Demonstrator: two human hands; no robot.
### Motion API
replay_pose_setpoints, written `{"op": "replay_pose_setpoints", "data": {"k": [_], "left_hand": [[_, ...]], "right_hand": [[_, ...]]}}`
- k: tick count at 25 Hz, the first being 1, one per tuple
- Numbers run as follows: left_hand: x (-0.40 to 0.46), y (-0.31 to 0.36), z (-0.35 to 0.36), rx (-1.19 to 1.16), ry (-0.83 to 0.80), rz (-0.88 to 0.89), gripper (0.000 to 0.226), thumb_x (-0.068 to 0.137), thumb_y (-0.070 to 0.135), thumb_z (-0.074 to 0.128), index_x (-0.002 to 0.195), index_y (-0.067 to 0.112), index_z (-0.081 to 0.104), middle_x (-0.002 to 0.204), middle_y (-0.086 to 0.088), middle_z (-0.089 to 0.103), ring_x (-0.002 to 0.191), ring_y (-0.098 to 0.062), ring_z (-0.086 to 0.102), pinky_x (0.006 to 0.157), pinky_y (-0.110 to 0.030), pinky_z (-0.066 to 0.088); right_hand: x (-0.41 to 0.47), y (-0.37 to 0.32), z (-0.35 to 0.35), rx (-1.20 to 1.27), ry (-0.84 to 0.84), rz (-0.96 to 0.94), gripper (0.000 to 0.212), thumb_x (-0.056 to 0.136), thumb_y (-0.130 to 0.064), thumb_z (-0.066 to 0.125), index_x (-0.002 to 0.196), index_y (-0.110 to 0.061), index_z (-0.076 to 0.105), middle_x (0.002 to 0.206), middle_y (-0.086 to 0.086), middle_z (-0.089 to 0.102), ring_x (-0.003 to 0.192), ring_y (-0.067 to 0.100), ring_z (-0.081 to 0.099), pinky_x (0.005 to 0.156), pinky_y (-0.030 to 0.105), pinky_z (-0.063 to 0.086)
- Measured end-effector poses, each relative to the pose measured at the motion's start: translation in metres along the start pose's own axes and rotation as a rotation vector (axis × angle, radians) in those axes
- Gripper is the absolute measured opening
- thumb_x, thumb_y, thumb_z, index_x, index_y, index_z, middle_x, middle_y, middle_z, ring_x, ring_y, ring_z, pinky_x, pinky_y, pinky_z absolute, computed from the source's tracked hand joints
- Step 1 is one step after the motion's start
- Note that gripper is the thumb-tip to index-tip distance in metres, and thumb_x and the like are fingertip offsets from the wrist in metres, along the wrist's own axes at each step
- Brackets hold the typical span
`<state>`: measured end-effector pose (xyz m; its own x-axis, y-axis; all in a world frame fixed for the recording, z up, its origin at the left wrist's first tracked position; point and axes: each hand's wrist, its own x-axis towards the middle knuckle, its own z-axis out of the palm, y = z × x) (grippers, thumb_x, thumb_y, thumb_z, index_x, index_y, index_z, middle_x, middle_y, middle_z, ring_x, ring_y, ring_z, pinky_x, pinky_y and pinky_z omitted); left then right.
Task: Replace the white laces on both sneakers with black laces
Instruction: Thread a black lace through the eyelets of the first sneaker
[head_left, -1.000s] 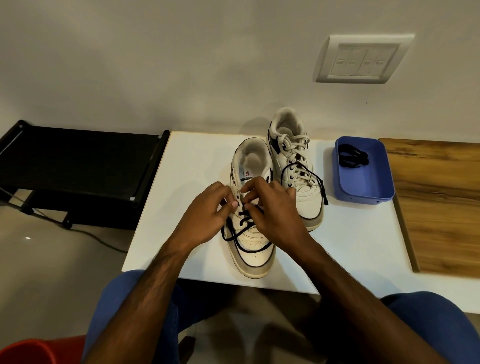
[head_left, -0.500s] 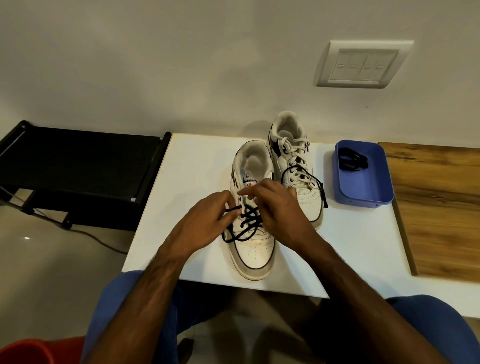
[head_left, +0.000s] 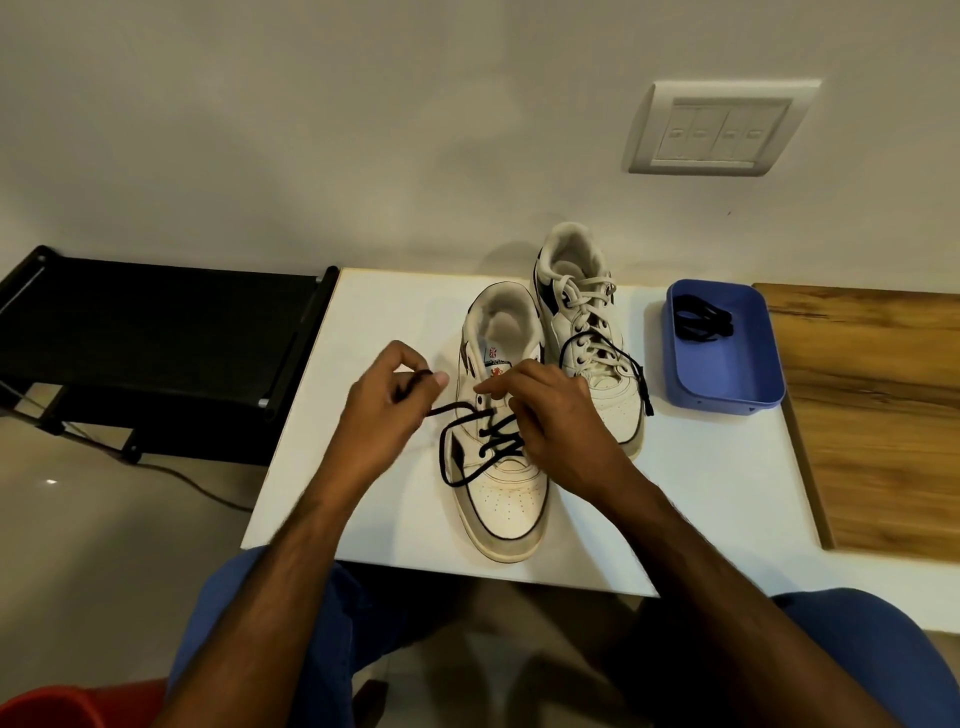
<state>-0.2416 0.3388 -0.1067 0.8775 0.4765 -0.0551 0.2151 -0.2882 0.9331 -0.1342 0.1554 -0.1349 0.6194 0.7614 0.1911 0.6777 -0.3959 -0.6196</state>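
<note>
Since a second ago your left hand (head_left: 387, 410) has pulled away from the near sneaker (head_left: 501, 441), pinching the black lace (head_left: 452, 447) end and drawing slack out sideways. Your right hand (head_left: 545, 415) pinches at the eyelets. Far sneaker (head_left: 587, 338) on the desk (head_left: 701, 493) is mostly white-laced, so you're maybe halfway.

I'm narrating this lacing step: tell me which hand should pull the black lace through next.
Probably the left hand: it already pinches the free end of the black lace beside the near sneaker. The right hand rests over the eyelets, steadying it.
</note>
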Motion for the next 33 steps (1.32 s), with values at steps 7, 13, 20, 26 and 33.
{"op": "replay_pose_setpoints", "data": {"k": [7,13,20,26,33], "left_hand": [[0.003,-0.020,0.015,0.521,-0.190,0.167,0.016,0.097,0.039,0.064,0.093,0.024,0.059,0.085,0.011,0.056,0.076,-0.008,0.054,0.067,-0.026,0.042],[0.003,0.007,0.014,-0.242,0.012,0.129,0.007,0.099,0.024,0.054,0.096,0.021,0.059,0.102,0.000,0.065,0.084,-0.015,0.062,0.069,-0.029,0.049],[-0.003,-0.005,0.005,0.376,-0.093,0.044,0.021,0.099,0.038,0.060,0.099,0.022,0.047,0.060,0.007,0.053,0.052,-0.007,0.048,0.054,-0.023,0.038],[0.002,-0.017,0.014,0.615,-0.243,0.176,0.012,0.100,0.034,0.060,0.094,0.026,0.054,0.075,0.015,0.056,0.070,-0.006,0.055,0.063,-0.028,0.038],[0.003,0.017,-0.005,-0.591,0.147,0.079,0.015,0.090,0.008,0.042,0.076,0.011,0.045,0.076,-0.006,0.066,0.066,-0.021,0.058,0.062,-0.028,0.049]], "right_hand": [[0.000,-0.002,-0.001,-0.001,0.005,-0.001,0.041,0.095,0.001,0.050,0.123,-0.024,0.066,0.114,-0.008,0.061,0.108,0.016,0.054,0.081,0.034,0.026],[0.000,-0.003,-0.001,0.005,0.011,0.021,0.044,0.094,0.003,0.049,0.123,-0.026,0.065,0.115,-0.010,0.061,0.109,0.015,0.054,0.082,0.035,0.029],[0.000,-0.001,-0.001,0.042,0.010,0.025,0.042,0.094,0.001,0.048,0.121,-0.026,0.065,0.114,-0.010,0.061,0.109,0.015,0.053,0.088,0.044,0.039],[0.000,-0.001,-0.001,0.043,-0.004,0.023,0.043,0.093,0.002,0.048,0.122,-0.025,0.065,0.116,-0.010,0.061,0.109,0.014,0.052,0.090,0.044,0.039],[0.000,0.000,-0.001,0.054,-0.015,0.022,0.050,0.092,0.008,0.047,0.123,-0.026,0.066,0.118,-0.009,0.061,0.111,0.014,0.052,0.087,0.039,0.035]]}}
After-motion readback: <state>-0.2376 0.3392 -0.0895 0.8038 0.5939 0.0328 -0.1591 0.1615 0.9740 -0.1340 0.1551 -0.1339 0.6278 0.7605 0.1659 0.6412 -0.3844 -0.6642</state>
